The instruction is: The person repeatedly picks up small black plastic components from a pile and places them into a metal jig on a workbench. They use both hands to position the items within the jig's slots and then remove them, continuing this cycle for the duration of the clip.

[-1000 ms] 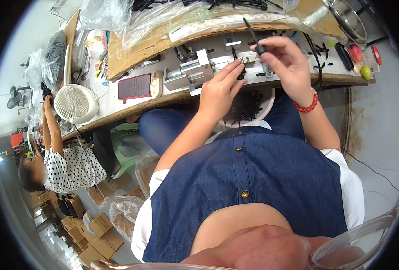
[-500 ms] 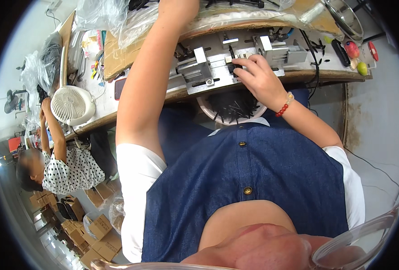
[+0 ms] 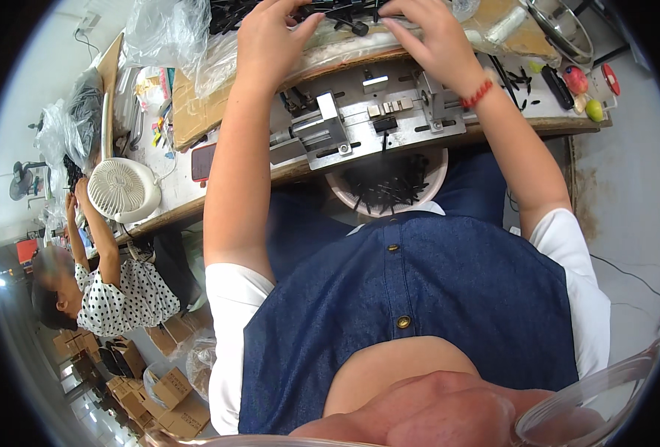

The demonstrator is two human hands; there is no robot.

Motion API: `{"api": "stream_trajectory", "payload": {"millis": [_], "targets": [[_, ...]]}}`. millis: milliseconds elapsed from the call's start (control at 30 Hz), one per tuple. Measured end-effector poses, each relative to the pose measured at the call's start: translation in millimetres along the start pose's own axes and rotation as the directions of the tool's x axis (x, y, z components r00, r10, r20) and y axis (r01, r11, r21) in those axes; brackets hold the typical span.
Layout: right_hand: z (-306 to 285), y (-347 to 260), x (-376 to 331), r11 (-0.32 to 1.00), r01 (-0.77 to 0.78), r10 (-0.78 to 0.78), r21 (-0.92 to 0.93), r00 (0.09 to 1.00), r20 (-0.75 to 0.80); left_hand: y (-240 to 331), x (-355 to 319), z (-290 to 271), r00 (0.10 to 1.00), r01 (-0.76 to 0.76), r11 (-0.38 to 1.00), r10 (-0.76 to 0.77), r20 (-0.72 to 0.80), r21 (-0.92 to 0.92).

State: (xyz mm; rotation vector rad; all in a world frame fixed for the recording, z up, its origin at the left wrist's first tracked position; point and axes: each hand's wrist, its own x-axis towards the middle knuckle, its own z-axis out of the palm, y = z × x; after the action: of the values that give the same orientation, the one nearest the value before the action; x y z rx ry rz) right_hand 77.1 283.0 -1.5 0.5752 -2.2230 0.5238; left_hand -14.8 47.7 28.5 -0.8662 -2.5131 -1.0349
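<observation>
My left hand [image 3: 272,36] reaches to the far edge of the bench, thumb and fingers apart, over a heap of black plastic parts [image 3: 351,24]. Opposite it, my right hand [image 3: 435,37] is also open, its thumb and forefinger spread beside the same heap. Some fingers are cut off by the upper rim of the picture. Nearer to me lies a metal clamping jig [image 3: 363,135] with sliding blocks at both sides. A small black piece [image 3: 384,125] rests at its front middle, a thin black stem pointing down from it.
Below the bench edge a pale basin [image 3: 443,167] holds many black sticks. A white fan [image 3: 125,190] and a phone [image 3: 202,162] are on the left. Cardboard [image 3: 196,112] and plastic film lie behind. Loose black bits, fruit [image 3: 594,111] and a co-worker [image 3: 125,298] show farther out.
My right hand has left the jig and moved up to the heap of black parts. My left hand has drawn back slightly, into view. The black piece on the jig is now uncovered.
</observation>
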Motion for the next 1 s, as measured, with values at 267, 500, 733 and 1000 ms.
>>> {"api": "stream_trajectory", "payload": {"millis": [267,500,733,1000], "targets": [[44,36,42,0.994,0.102,-0.107,0.038,0.975,0.197,8,-73,4,0.944,-0.218,0.964,0.17,-0.283,-0.149],[37,31,32,0.996,-0.034,0.052,-0.085,0.975,0.214,34,-178,60,0.991,-0.134,0.944,0.12,-0.065,-0.303],[25,27,28,0.925,-0.29,0.306,0.246,0.951,-0.029,31,-183,87,0.996,-0.084,0.974,0.084,-0.006,-0.21],[-3,-2,1,0.579,-0.48,0.542,0.66,0.83,0.128,36,-181,87,0.993,-0.118,0.988,0.118,-0.008,-0.101]]}}
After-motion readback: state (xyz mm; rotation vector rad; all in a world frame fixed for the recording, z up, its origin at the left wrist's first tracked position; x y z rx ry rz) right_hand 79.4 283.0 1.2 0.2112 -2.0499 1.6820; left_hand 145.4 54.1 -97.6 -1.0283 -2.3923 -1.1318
